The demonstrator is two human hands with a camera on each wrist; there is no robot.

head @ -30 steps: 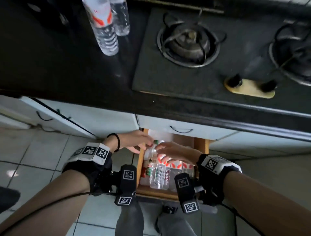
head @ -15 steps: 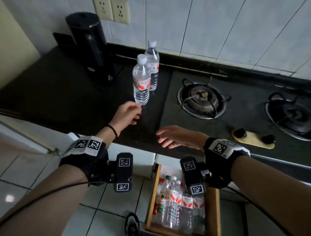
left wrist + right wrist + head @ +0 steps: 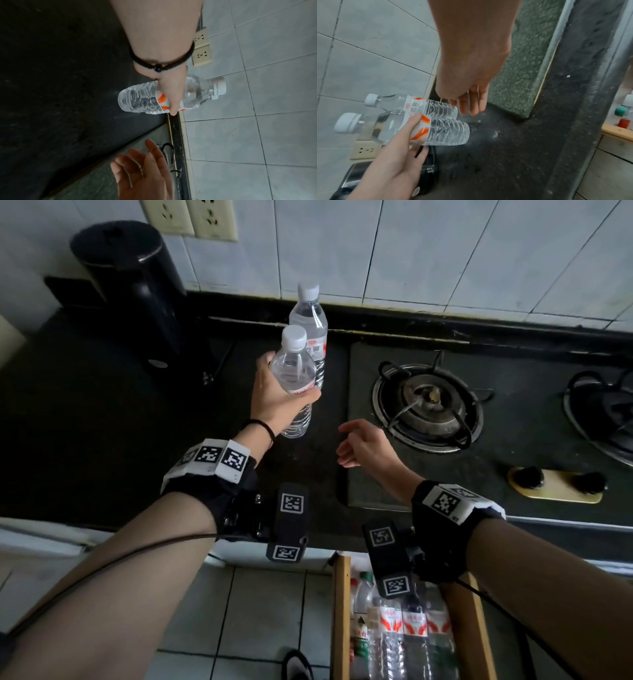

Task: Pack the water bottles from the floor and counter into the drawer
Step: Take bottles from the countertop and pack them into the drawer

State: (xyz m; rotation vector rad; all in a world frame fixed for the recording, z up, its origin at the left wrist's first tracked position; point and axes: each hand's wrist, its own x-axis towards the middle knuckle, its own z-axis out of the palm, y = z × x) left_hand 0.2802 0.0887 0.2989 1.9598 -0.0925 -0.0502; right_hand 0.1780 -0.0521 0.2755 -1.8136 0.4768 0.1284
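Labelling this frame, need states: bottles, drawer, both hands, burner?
Near bottle: capped, left hand grips it, off the counter.
Far bottle: capped, upright on counter.
Right hand: holds nothing, fingers relaxed.
Drawer: open, bottles lying inside.
Left burner: no flame.
Kettle: lid shut.

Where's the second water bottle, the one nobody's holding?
Head view: the free bottle stands on the counter near the wall, just behind the held bottle, left of the burner.
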